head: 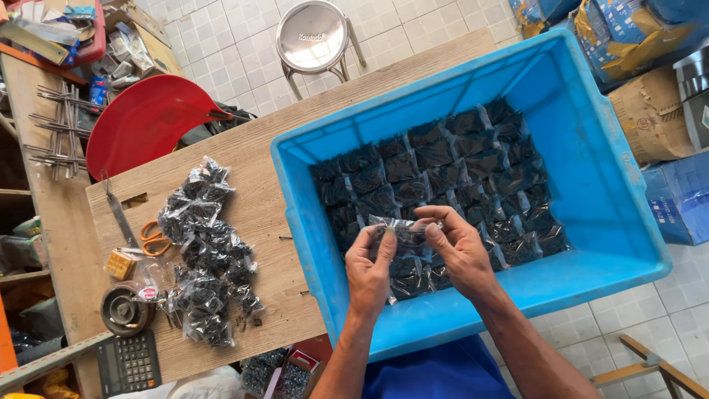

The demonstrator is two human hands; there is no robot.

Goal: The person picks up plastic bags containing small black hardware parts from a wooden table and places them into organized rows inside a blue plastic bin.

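Head view, looking down. Both hands hold one small clear plastic bag (402,235) of dark screws, over the near part of a blue plastic crate (598,185).

Left hand (371,267): fingers closed narrow on the bag's left end, thumb on top. Right hand (458,247): fingers pinched on the bag's upper right edge, near the seal. Bag film is thin, glossy, crinkled; contents black, granular-looking, indiv. screws too small to resolve. Bag shape approx. rectangular, long axis running left-right across the view, slightly raised at the right end. It sits just above the packed bags, at the crate's near-centre.

Crate: rigid moulded plastic, smooth walls, rounded rim, rectangular, set at an angle on the tabletop (258,214). Inside: rows of filled bags (450,170), same type, lying flat, close-packed, covering most of the floor.

Tabletop: pale wood-grain board. Left of crate, a loose pile of bags (207,251), same dark contents, heaped unevenly. Further left: orange-handled scissors (153,238), a round tape roll (124,310), a dark calculator (129,362) at the near edge. A few stray screws lie on the board between pile and crate.

Beyond the tabletop: red plastic stool seat (148,118), round metal stool (314,35) on white tiled floor.
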